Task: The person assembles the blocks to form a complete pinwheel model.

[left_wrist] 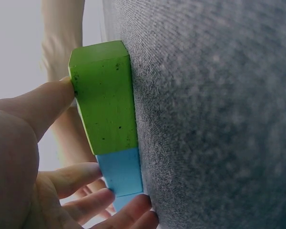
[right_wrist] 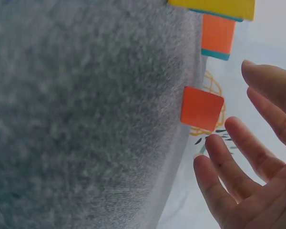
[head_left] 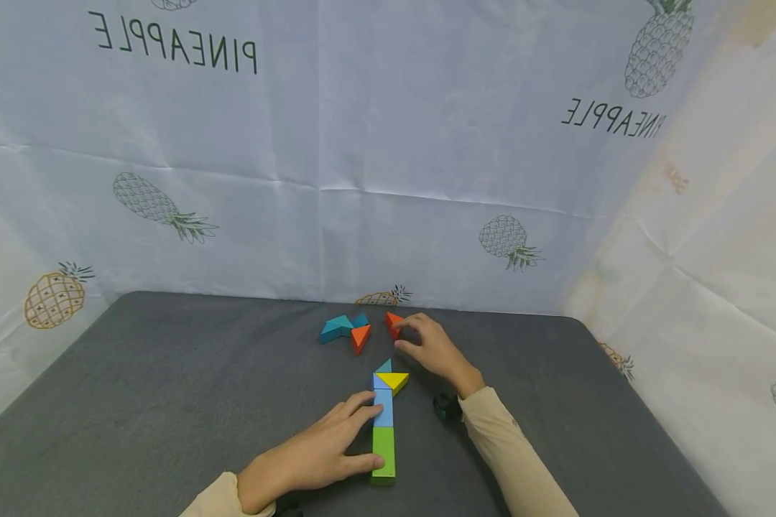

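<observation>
**Right hand beside red block; left hand on row**

Clock centred on the yellow block (head_left: 397, 380), head view. My right hand (head_left: 435, 348), between 1 and 2, is part-spread, gripping nothing; the red block (head_left: 391, 323) stands just beside it at 12. My left hand (head_left: 320, 449), at 8, fingers loosely spread, touches the green block (head_left: 384, 446) and blue block (head_left: 387, 414) toward 6. A second red block (head_left: 360, 337), at 11, partly obstructs the teal blocks (head_left: 336, 329). Cloth (head_left: 388, 108) beyond reads "PINEAPPLE", mirrored. Only the left wrist view shows dark specks on the green; only the right, a square red face.
</observation>
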Demonstrator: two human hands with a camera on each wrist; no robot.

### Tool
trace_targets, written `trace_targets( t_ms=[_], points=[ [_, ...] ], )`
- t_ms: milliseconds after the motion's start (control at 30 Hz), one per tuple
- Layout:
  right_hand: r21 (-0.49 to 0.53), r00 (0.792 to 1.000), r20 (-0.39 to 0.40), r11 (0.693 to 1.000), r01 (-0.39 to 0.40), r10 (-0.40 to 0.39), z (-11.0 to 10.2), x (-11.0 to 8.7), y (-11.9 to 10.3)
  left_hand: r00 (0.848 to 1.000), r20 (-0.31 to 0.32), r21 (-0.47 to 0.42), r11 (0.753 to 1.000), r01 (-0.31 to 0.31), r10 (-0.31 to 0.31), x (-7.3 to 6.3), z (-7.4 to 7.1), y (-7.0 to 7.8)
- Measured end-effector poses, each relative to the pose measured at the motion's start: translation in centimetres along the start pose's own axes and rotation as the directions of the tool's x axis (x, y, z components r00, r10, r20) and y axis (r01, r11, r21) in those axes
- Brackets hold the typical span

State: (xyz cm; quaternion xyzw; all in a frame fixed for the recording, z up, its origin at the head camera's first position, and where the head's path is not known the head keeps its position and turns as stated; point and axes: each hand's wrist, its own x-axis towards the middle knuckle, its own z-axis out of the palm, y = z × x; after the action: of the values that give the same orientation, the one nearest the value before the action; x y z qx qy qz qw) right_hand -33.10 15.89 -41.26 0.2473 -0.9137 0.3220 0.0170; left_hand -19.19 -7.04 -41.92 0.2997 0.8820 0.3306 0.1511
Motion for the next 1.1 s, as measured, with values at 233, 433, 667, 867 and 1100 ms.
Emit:
trace_targets(
  t_ms=[233,433,667,867,1100],
  points=[
    [-0.024,0.999,-0.014,0.999,-0.039,0.039,0.2,0.9,0.6,1.0,0.005,-0.001,1.0,0.006,-0.006,0.0,0.0,0.0],
    [-0.023,0.997,-0.012,0.996,-0.082,0.082,0.3,1.6,0.8,1.0,0.006,0.006,1.0,0.016,-0.016,0.1,0.0,-0.1],
    [-0.008,0.992,0.013,0.992,-0.124,0.124,0.3,2.0,0.7,1.0,0.0,0.007,1.0,-0.009,0.009,0.0,0.2,-0.1],
    [-0.029,0.994,0.027,0.994,-0.108,0.109,0.6,2.4,0.9,1.0,0.006,-0.007,1.0,-0.014,0.014,0.0,0.1,-0.1],
    [-0.069,0.993,0.022,0.991,-0.115,0.116,0.9,2.7,1.0,1.0,0.008,-0.014,1.0,-0.017,0.017,0.0,0.0,-0.1]
  ],
)
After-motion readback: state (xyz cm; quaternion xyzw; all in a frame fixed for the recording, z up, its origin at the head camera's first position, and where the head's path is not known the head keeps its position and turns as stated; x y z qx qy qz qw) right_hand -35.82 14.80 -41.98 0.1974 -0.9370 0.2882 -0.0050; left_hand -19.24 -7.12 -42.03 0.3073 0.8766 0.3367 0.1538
